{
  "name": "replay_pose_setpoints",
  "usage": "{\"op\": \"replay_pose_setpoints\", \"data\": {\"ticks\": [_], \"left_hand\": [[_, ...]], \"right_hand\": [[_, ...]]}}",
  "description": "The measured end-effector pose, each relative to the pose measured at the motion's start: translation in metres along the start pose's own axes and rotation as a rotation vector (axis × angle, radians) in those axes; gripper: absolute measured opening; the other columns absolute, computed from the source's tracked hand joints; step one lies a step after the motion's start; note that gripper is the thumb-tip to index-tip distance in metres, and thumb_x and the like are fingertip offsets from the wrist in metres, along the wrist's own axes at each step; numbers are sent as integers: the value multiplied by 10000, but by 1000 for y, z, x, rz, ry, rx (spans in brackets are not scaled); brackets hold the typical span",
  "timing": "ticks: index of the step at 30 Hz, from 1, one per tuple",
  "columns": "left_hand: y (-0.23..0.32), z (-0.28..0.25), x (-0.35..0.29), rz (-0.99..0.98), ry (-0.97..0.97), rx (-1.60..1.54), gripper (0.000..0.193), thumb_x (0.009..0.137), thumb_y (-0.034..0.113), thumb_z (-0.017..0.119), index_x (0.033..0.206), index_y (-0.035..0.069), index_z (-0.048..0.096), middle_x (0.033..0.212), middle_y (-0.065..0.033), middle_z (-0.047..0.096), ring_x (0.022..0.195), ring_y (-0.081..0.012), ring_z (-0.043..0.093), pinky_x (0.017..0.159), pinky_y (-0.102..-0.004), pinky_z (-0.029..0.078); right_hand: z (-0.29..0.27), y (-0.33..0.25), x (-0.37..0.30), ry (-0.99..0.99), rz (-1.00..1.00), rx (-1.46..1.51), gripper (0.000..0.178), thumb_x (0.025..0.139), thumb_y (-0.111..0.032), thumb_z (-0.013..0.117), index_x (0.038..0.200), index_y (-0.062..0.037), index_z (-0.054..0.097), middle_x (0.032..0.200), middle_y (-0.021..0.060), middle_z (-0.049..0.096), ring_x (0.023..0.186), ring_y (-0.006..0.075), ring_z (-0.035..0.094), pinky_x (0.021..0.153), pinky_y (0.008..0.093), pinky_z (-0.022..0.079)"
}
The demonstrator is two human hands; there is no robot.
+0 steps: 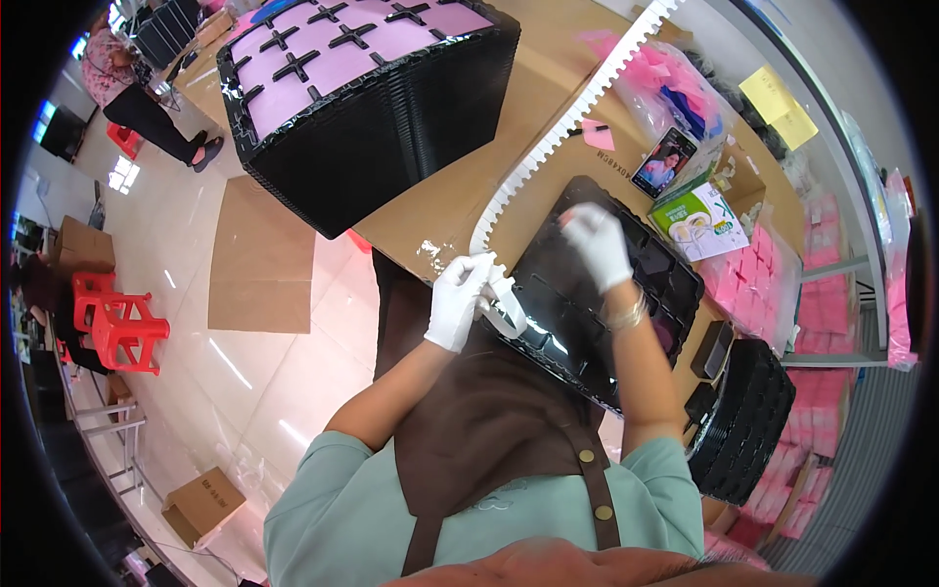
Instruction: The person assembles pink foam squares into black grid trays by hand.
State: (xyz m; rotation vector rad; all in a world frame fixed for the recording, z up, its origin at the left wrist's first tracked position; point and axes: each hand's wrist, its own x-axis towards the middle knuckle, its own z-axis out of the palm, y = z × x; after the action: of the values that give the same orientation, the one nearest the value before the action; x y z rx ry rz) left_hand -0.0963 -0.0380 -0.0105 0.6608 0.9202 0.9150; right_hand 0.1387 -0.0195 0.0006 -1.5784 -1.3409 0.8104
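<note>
My left hand (pixel 460 301), in a white glove, is closed on a long white toothed strip (pixel 538 157). The strip runs from the far edge of the view in a curve down to my fingers, and its near end (pixel 509 311) loops below them. Over a black moulded plastic tray (pixel 548 284) is my right hand (pixel 597 245), also in a white glove with the fingertips bare or reddish. Motion blurs its fingers, so I cannot tell whether they hold anything. The tray lies at the table's near edge, against my brown apron.
A tall stack of black trays with pink sheets (pixel 391 117) stands at the far left of the cardboard-covered table (pixel 421 230). To the right are a propped phone (pixel 665 161), a green-white box (pixel 699 220), pink packs (pixel 753 284) and more black trays (pixel 748 421). Red stools (pixel 127 328) stand on the floor.
</note>
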Motion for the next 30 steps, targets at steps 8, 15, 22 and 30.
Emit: {"op": "replay_pose_setpoints", "data": {"ticks": [8,15,22,30], "left_hand": [[-15,26,-3,180,-55,65,189,925,187,556,1007,19,587,850,-42,620,657,-50,546,511,-177,413],[-30,10,10,-287,-277,-490,165,942,173,504,1020,28,517,813,-35,557,592,-72,496,415,-159,332],[-9,-13,13,15,79,-230,169,930,181,545,998,26,540,797,-17,544,559,-45,455,439,-147,333],[-17,-3,-2,75,23,-28,175,935,193,547,958,23,583,754,-11,564,572,-37,490,483,-160,373]], "right_hand": [[48,-31,-86,17,220,321,91,813,-95,671,848,-17,642,744,-1,632,670,48,552,606,209,446],[39,-34,-109,18,87,160,76,742,-40,706,766,-23,636,785,11,592,711,81,544,622,219,435],[22,1,-95,81,103,48,133,632,-110,755,723,-45,684,876,64,583,794,201,576,708,291,468],[45,-21,-86,44,196,-623,316,664,-195,766,921,-59,646,989,120,570,863,261,577,759,344,484]]}}
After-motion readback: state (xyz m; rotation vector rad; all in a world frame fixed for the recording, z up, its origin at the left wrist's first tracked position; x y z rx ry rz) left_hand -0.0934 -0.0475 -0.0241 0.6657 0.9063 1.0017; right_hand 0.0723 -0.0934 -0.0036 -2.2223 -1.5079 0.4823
